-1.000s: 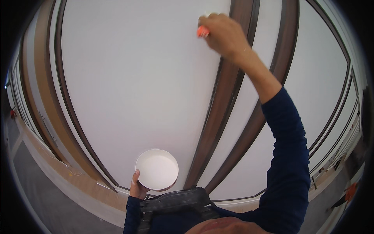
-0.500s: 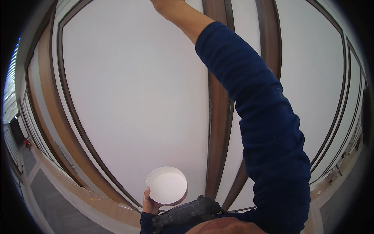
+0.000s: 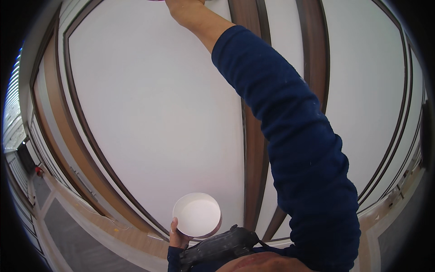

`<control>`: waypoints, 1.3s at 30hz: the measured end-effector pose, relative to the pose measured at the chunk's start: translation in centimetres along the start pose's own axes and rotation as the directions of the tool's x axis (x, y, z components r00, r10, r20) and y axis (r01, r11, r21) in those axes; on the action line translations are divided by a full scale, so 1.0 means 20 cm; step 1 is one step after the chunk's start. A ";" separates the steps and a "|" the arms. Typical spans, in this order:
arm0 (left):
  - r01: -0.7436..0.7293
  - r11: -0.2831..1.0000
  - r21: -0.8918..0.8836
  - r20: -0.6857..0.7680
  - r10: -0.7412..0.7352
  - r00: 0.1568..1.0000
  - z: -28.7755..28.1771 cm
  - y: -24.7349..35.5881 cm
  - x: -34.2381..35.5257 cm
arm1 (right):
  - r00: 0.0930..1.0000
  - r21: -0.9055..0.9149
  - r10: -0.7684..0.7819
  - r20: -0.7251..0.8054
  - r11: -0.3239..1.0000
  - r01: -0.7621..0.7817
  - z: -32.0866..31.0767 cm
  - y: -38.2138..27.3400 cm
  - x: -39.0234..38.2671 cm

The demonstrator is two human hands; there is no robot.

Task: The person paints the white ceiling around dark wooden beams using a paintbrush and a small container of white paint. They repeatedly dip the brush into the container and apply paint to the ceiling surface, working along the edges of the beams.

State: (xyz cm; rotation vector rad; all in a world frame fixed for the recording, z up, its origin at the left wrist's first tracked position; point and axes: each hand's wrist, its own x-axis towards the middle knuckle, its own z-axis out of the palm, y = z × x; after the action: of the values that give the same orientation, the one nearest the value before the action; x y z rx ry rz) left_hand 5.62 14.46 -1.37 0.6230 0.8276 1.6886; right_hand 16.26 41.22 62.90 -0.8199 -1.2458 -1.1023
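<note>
My left hand [image 3: 178, 236] is closed around the side of a round tub [image 3: 220, 223], thumb up at its rim. The tub has a white inside, and what shows of its outer wall looks pinkish. White, paint-like contents [image 3: 197, 215] appear to fill part of it. Raised high, my right arm in a dark blue sleeve stretches up across the white wall panel [image 3: 154, 104]. My right hand [image 3: 185, 8] is cut off by the top edge, so its fingers are hidden. A sliver of something pink [image 3: 156, 0] shows beside it at the edge.
Dark brown wooden trim [image 3: 254, 149] frames the wall panels, with a second strip [image 3: 315, 54] to the right. A black bag [image 3: 222, 247] lies across my front. Grey covering [image 3: 86, 235] is on the floor at left. Far left, a small red shape [image 3: 39, 171] shows.
My right hand and forearm have shifted a little to the left, and the pink sliver has come into view. The tub stays in my left hand, slightly further right in the picture.
</note>
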 end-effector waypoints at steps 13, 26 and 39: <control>0.044 0.997 0.059 -0.009 -0.044 0.999 0.01 0.03 0.03 | 0.986 -0.039 -0.020 0.168 0.999 0.026 -0.13 0.12 -0.05; 0.080 0.993 0.092 -0.060 -0.075 0.995 -0.02 0.01 -0.01 | 0.980 -0.020 -0.081 0.182 0.996 0.086 -0.15 0.10 -0.29; 0.110 0.992 0.068 -0.019 -0.109 0.994 -0.03 0.03 -0.03 | 0.979 0.024 -0.066 0.194 0.998 0.062 -0.15 0.10 -0.58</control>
State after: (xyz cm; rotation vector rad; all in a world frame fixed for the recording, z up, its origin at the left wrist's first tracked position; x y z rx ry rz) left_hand 4.96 13.69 -1.27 0.6018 0.9175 1.5728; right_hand 19.37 41.13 51.16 -0.8959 -1.4527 -1.0798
